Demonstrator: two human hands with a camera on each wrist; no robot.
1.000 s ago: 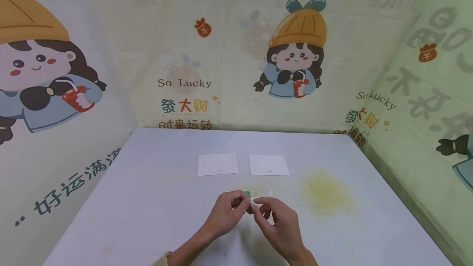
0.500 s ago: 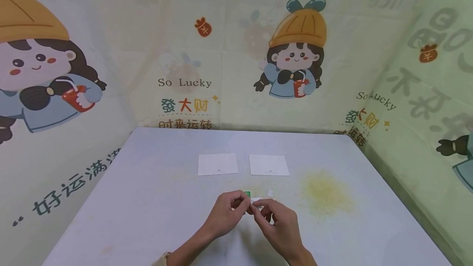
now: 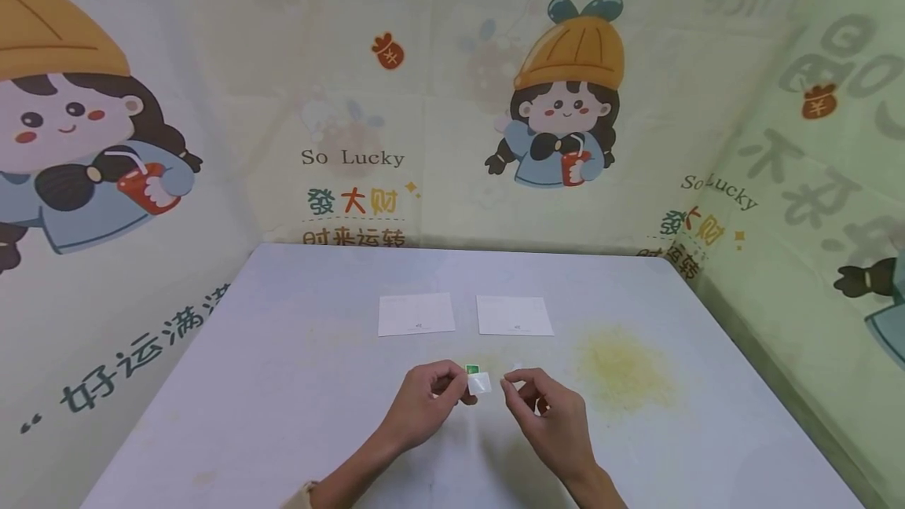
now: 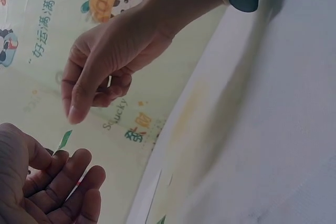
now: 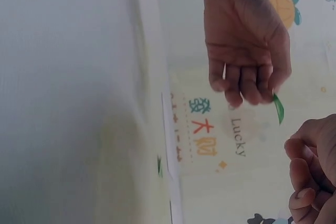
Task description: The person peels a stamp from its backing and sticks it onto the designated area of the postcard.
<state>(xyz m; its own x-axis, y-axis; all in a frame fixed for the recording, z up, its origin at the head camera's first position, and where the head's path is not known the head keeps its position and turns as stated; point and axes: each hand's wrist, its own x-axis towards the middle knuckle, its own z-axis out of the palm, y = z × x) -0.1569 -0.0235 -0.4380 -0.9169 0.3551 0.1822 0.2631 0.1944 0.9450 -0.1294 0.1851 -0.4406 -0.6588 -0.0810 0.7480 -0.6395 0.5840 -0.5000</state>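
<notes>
My left hand (image 3: 427, 403) pinches a small sticker (image 3: 479, 383) between thumb and index finger. Its pale, shiny side shows in the head view, while both wrist views catch the green side of the sticker (image 4: 65, 139) (image 5: 279, 108). A thin edge with a red spot shows between lower fingers of the left hand (image 4: 47, 182); its kind is unclear. Just right of the sticker, apart from it, is my right hand (image 3: 555, 419), fingers curled and thumb and index tips together. Nothing is visible in the right hand's fingers (image 5: 299, 169). On the table behind lies a green stamp-like piece (image 3: 472, 369).
Two white cards (image 3: 417, 314) (image 3: 514, 316) lie side by side farther back on the white table (image 3: 283, 383). A white scrap (image 3: 518, 366) is partly covered by the right hand. A yellow stain (image 3: 625, 371) marks the right side. Printed cloth (image 3: 452, 100) surrounds the table.
My right hand has drawn away to the right from the left hand. The sticker's pale side has come into full view at the left fingertips, and the left hand has shifted slightly left.
</notes>
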